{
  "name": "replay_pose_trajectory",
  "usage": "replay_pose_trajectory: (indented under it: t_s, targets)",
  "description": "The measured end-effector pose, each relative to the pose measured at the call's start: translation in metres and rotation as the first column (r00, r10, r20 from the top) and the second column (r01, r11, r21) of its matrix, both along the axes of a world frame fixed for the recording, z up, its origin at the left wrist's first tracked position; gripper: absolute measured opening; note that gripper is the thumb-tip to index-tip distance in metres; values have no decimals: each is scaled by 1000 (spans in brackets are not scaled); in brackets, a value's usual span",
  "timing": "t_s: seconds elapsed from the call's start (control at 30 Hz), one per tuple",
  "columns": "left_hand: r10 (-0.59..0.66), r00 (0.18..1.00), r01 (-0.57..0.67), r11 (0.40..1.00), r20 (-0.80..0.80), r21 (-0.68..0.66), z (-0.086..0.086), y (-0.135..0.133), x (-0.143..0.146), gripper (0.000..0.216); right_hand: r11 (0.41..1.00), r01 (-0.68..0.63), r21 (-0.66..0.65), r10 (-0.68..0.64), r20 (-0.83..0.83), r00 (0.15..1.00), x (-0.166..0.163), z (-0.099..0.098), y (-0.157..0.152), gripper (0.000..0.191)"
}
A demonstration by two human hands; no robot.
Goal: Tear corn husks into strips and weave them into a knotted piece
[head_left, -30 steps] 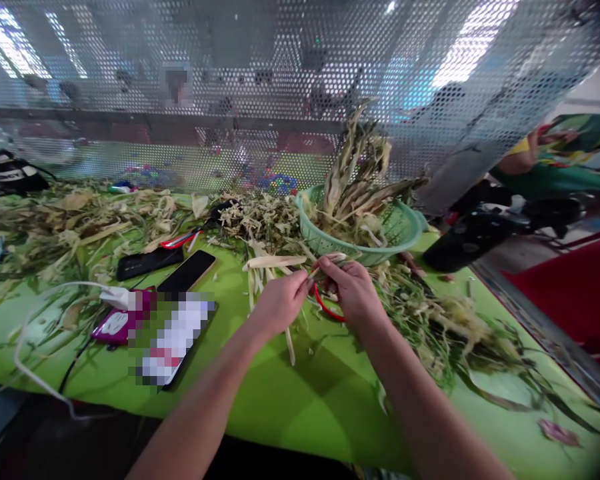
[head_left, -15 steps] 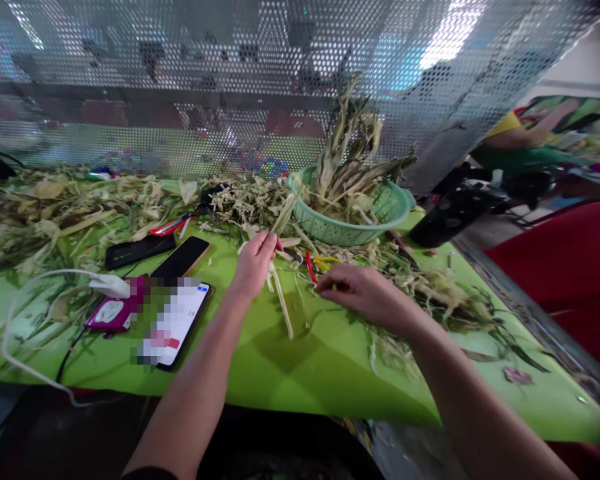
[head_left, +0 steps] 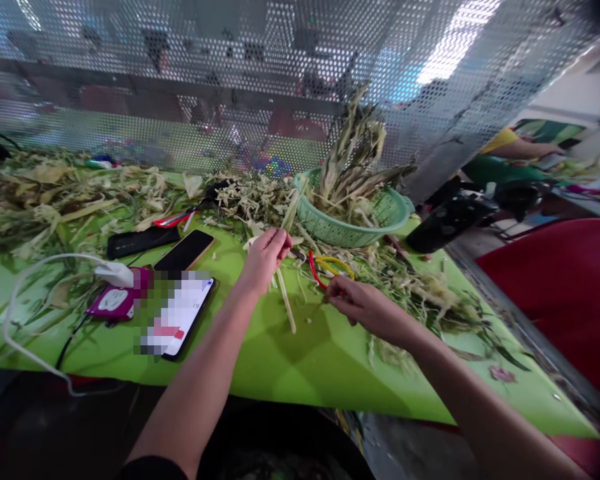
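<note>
My left hand (head_left: 266, 259) is closed around a dried corn husk (head_left: 291, 211). The husk's leafy end points up toward the basket, and a pale narrow strip (head_left: 287, 303) hangs below the fingers. To the right, my right hand (head_left: 356, 300) is closed in a pinch low over the table; whatever is between its fingertips is too small to make out. Just beyond it lies a hand tool, apparently pliers, with one red and one yellow handle (head_left: 341, 263). The tool's head is partly hidden near my left hand.
A green plastic basket (head_left: 350, 235) of dried husks stands at the back. Husk scraps (head_left: 45, 193) cover the left and back. Left of my hands lie phones (head_left: 193, 320) and a purple device (head_left: 115, 300) with a white cable. A black bottle (head_left: 447, 220) stands right; a person works beyond.
My right hand has drawn slightly right, uncovering more of the yellow handle. My left hand still grips the husk. The whole view has shifted a little.
</note>
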State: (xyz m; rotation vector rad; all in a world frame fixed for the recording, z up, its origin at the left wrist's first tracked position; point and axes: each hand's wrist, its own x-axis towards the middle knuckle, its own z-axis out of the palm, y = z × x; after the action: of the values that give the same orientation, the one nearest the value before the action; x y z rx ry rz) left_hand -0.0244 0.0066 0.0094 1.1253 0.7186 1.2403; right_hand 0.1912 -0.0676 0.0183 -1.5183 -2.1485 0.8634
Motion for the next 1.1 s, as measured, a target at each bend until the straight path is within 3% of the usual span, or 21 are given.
replay_pose_trajectory:
  t_s: [0.1, 0.3, 0.53, 0.63, 0.73, 0.87, 0.93, 1.1]
  targets:
    - [-48, 998, 47, 999, -37, -7, 0, -2, 1, 30, 996, 65, -65, -71, -102, 992, -1, 13, 4, 11]
    - [-153, 982, 144, 986, -113, -87, 4, -12, 12, 25, 953, -25, 303, -25, 158, 987, -20, 50, 15, 9]
    - [-225, 973, 217, 966, -47, -140, -7, -13, 24, 29, 877, -121, 465, -5, 262, 965, -39, 59, 29, 9]
    - [-241, 971, 239, 960, 1, -146, -7, -13, 24, 28, 866, -137, 480, 6, 264, 964, -39, 59, 34, 10]
    - [-182, 983, 177, 964, -8, -200, -1, -13, 21, 23, 870, -128, 476, 18, 229, 973, -33, 62, 39, 12]
    - [-107, 994, 106, 962, 8, -252, 7, -10, 12, 22, 918, -82, 389, 20, 161, 987, -9, 67, 45, 17]
    - [-50, 997, 62, 962, 53, -266, 7, -7, 7, 24, 946, -1, 324, -37, 110, 993, 9, 70, 46, 23]
    - [77, 986, -38, 966, 145, -256, 1, 2, -2, 30, 937, 243, 253, -246, -18, 969, 56, 79, 34, 37]
